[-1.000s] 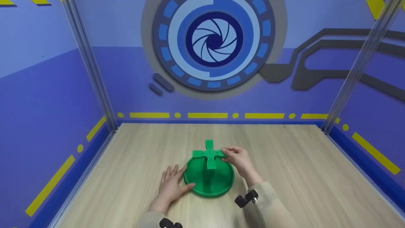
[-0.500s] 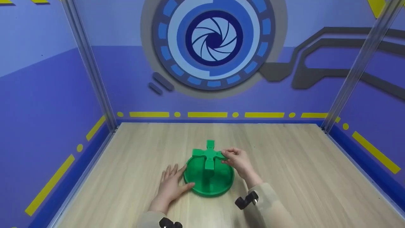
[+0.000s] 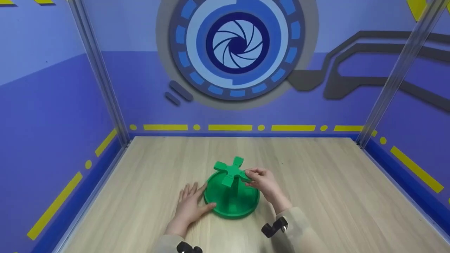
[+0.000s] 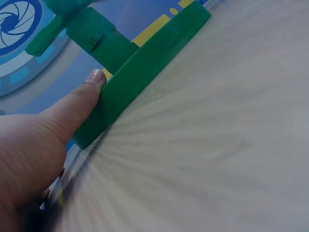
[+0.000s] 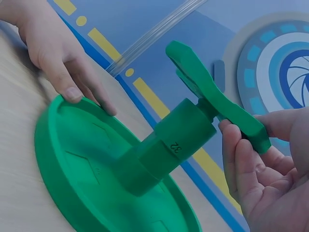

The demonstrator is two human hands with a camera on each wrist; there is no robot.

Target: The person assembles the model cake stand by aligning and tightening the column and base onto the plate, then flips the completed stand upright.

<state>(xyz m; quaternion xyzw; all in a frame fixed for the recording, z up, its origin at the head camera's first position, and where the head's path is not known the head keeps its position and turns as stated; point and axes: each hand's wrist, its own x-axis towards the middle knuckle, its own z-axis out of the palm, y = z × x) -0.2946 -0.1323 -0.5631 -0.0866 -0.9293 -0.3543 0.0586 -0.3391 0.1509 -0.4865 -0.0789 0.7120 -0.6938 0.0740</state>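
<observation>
A round green tray (image 3: 218, 198) with a raised rim lies on the table. From its middle rises a thick green post (image 5: 166, 147), stepped and marked 32 in the right wrist view. On top sits a green cross-shaped piece (image 3: 232, 171) with flared arms; a narrow neck shows between it and the post. My right hand (image 3: 264, 182) pinches the cross's right arm between thumb and fingers. My left hand (image 3: 191, 207) rests against the tray's left side, thumb on the rim and fingers straight and spread. The post is partly hidden under the cross in the head view.
The wooden table (image 3: 323, 175) is bounded by blue printed panels at the back and both sides. Metal posts (image 3: 102, 77) stand at the back corners. Black wrist-worn devices (image 3: 274, 226) sit on both sleeves.
The cross has turned clockwise as seen from above, its near arm swinging left and its far arm right. My right hand moved slightly along with it; the left hand and tray stay put.
</observation>
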